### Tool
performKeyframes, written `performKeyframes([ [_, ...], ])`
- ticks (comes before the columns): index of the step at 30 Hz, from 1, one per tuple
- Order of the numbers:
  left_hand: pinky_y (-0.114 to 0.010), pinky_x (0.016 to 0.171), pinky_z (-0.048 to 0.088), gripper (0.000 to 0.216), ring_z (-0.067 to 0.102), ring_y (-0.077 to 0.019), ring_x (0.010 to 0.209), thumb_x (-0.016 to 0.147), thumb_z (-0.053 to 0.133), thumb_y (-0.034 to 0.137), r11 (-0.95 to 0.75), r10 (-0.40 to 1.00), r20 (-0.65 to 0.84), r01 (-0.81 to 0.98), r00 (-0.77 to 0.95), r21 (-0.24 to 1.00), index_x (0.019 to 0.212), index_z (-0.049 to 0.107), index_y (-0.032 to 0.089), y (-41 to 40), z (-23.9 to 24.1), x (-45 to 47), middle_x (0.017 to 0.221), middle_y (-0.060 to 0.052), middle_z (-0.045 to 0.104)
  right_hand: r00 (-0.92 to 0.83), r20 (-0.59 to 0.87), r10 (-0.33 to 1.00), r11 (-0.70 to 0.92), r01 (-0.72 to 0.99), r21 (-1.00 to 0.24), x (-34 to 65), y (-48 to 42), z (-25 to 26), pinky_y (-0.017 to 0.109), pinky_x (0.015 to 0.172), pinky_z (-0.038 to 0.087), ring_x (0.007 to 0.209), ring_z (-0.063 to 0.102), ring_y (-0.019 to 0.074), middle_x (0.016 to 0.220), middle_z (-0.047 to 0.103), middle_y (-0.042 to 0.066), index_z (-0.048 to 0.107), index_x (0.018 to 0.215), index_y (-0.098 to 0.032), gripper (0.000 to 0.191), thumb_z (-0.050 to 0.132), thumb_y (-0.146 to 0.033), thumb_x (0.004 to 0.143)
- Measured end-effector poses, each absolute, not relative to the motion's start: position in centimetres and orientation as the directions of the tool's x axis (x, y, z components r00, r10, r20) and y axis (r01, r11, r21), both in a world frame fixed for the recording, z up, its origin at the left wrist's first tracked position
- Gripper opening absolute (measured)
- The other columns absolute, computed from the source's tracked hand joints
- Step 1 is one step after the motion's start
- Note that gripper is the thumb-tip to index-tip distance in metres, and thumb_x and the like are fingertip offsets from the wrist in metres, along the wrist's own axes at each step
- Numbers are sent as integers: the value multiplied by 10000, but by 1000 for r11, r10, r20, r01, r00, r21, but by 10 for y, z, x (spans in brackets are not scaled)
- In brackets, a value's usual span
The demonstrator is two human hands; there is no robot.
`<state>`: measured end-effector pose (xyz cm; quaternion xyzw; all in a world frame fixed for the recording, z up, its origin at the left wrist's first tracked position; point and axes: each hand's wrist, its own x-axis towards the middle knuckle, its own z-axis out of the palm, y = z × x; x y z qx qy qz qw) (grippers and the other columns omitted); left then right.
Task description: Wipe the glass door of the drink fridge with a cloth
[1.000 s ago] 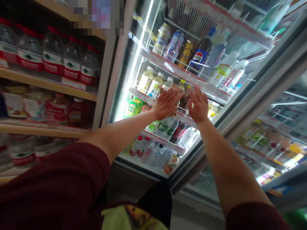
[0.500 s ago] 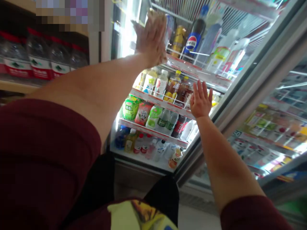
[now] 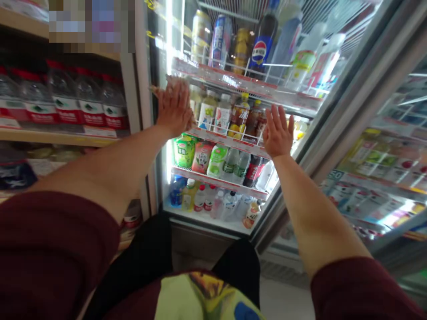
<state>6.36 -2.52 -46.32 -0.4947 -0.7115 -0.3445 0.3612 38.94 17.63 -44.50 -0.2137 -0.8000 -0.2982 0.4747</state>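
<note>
My left hand (image 3: 175, 109) presses a crumpled, light-coloured cloth (image 3: 178, 82) against the glass door of a lit drinks fridge, near its left frame. Only bits of the cloth show around the fingers and palm. My right hand (image 3: 278, 135) lies with fingers stretched out against the glass, farther right and holding nothing. Behind the glass stand rows of drinks, among them a blue-labelled Pepsi bottle (image 3: 261, 49), a green pouch-like bottle (image 3: 184, 151) and small red-capped bottles (image 3: 199, 198).
To the left, a wooden shelf (image 3: 56, 134) carries red-capped water bottles (image 3: 66, 100). A metal door frame (image 3: 320, 146) slants along the right side, with another lit fridge (image 3: 376, 178) beyond it. My knees (image 3: 238, 266) are close to the fridge's base.
My left hand has swept down and to the left across the glass with the cloth, uncovering the cans on the upper shelf. My right hand has stayed nearly in place.
</note>
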Motion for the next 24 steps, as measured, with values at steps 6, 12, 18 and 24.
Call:
performKeyframes([
  [6, -647, 1339, -14, 834, -15, -386, 1677, 1041, 334, 600, 244, 505, 822, 957, -262, 155, 1715, 247, 117, -44, -549, 33, 1804, -118, 180, -451, 889, 82, 734, 631, 252, 388, 174, -447, 627, 1343, 196, 1642, 287, 281, 1715, 426, 73, 410, 1671, -236, 611, 296, -250, 1071],
  [12, -631, 1348, 15, 814, 33, -397, 1675, 1015, 289, 590, 262, 500, 832, 958, -241, 120, 1695, 337, 145, -51, -571, 19, 1807, -92, 167, -445, 892, 75, 741, 623, 249, 388, 173, -449, 606, 1351, 203, 1639, 296, 271, 1713, 426, 75, 445, 1651, -219, 593, 308, -250, 1075],
  [18, -603, 1343, -27, 796, 4, -353, 1675, 1061, 334, 469, 311, 271, 895, 912, -355, 267, 1730, 174, 69, -31, -456, 37, 1821, -104, 28, -441, 895, 69, 723, 640, 260, 387, 172, -449, 586, 1356, 216, 1638, 300, 262, 1720, 407, 68, 457, 1643, -211, 586, 305, -243, 1078],
  [24, -561, 1339, -89, 709, -60, -304, 1663, 1152, 363, 362, 318, 59, 684, 663, -728, 678, 1748, 43, 150, 1, -345, 88, 1828, -47, -20, -443, 893, 74, 719, 644, 260, 388, 175, -448, 595, 1353, 219, 1634, 306, 273, 1719, 411, 63, 472, 1635, -215, 590, 305, -238, 1070],
])
